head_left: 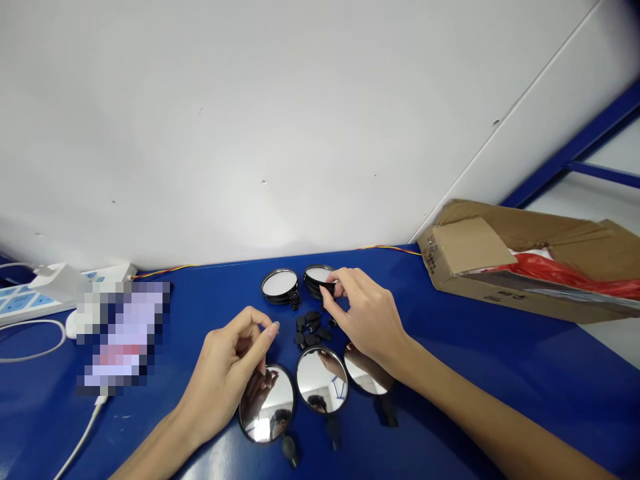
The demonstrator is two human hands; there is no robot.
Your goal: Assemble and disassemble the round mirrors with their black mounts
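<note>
On the blue table, my right hand [367, 313] pinches the edge of the right-hand stack of round mirrors [317, 275]. Another stack of round mirrors [280, 284] stands just left of it. Several small black parts [311, 328] lie in a loose pile in front of the stacks. Nearer to me are a left mirror [268, 407], a middle mirror [322, 381] and a right mirror [367, 371], each with a black piece at its lower edge. Above the left mirror hovers my left hand [235, 363], its fingers curled with thumb and index close together; whatever they hold, if anything, cannot be made out.
A blurred phone [127, 333] with a white cable lies on the left, beside a white power strip [30, 297]. An open cardboard box [510, 293] with red material stands at the right. Behind the table rises a white wall [300, 133], with thin coloured wires along its base.
</note>
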